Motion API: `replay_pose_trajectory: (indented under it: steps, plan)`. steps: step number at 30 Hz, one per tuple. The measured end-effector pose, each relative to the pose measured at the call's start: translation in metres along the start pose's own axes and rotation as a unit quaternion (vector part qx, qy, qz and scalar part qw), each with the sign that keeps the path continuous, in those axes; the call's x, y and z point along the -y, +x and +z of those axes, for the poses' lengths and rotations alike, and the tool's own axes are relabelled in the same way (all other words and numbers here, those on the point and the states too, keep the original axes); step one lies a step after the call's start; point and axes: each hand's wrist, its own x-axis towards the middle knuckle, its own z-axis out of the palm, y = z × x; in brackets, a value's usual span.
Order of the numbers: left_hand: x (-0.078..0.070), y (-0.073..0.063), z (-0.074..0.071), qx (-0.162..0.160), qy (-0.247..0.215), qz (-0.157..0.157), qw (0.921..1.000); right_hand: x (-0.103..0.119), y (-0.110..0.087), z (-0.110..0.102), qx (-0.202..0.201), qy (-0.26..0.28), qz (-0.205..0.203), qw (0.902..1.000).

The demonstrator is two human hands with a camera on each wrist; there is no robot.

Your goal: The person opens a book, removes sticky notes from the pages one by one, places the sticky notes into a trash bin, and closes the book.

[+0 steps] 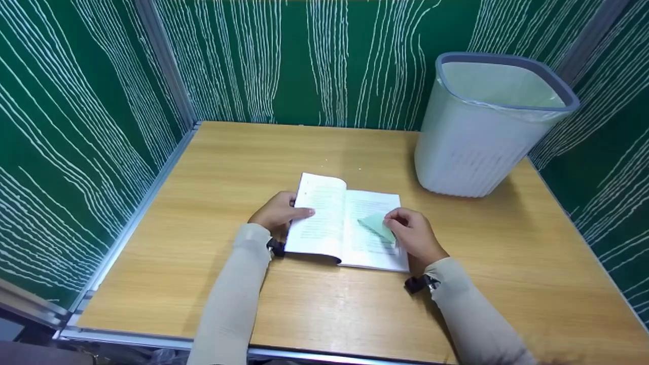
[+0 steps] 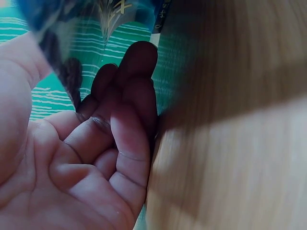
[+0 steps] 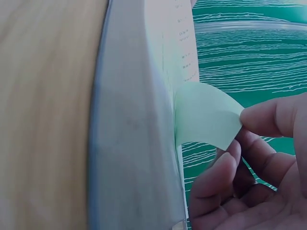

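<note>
An open book (image 1: 319, 223) lies on the wooden table, its left half lifted a little at the side. My left hand (image 1: 279, 211) holds that left half, thumb on the printed page and fingers beneath the cover, as the left wrist view shows with the dark cover (image 2: 57, 43) over the fingers (image 2: 132, 134). Over the right page (image 1: 375, 256), my right hand (image 1: 413, 234) pinches a light green sticky note (image 1: 377, 225) between thumb and fingers. In the right wrist view the green note (image 3: 206, 115) bends up from the page, one edge still against it.
A white trash bin (image 1: 466, 147) with a grey rim and a liner stands at the back right of the table (image 1: 243, 167). Green panels (image 1: 294, 61) with white wavy lines surround the table at the back and sides. A few tiny white specks lie behind the book.
</note>
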Motion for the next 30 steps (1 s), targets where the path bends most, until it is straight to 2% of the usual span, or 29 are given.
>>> replay_pose_trajectory:
  steps: [4, 14, 30]
  plan:
    - [-0.0001, 0.0004, 0.0003, -0.001, 0.001, -0.008, 1.0000, -0.0007, -0.0002, -0.0016, -0.006, 0.001, 0.007, 1.0000]
    - [-0.0009, -0.0004, 0.0004, 0.001, -0.004, -0.012, 0.9999, -0.0038, 0.0012, -0.0027, -0.036, 0.022, -0.005, 0.9991]
    - [-0.0006, 0.0002, 0.0013, -0.009, 0.009, -0.007, 0.9999, 0.0003, -0.0008, -0.0037, -0.060, 0.059, -0.004, 0.9965]
